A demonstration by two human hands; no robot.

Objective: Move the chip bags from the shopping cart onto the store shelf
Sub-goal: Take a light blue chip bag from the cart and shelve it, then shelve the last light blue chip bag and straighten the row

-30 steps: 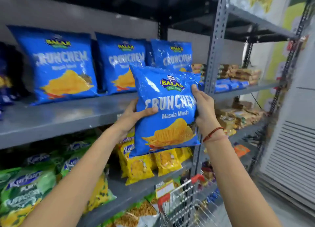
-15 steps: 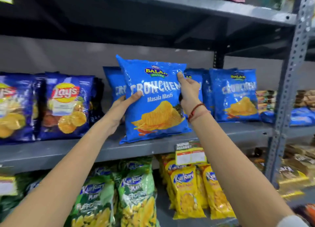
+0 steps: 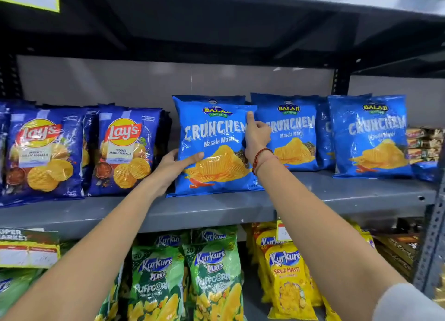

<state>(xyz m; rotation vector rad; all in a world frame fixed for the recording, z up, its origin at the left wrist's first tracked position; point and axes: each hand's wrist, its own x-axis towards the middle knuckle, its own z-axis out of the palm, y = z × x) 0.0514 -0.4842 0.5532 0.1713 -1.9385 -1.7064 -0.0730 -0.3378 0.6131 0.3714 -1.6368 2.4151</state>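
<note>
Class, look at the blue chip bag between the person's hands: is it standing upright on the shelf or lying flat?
Upright. The chip bag stands on its bottom edge on the shelf, front facing out.

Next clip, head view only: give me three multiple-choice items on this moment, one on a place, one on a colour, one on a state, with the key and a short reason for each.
1. Where is the Crunchem bag that both hands touch?
A. In the cart
B. On the grey shelf, right of the Lay's bags
C. On the lower shelf among the Kurkure bags

2. What colour is the band on the right wrist?
A. Red
B. Green
C. White

3. How does that bag stand?
A. Flat, face down
B. Hanging in the air
C. Upright, bottom edge on the shelf

Key: 1 B, it sits between the Lay's and further Crunchem bags. 2 A, the thread is red. 3 C, its front faces out, with the left hand and right hand at its sides.
</note>
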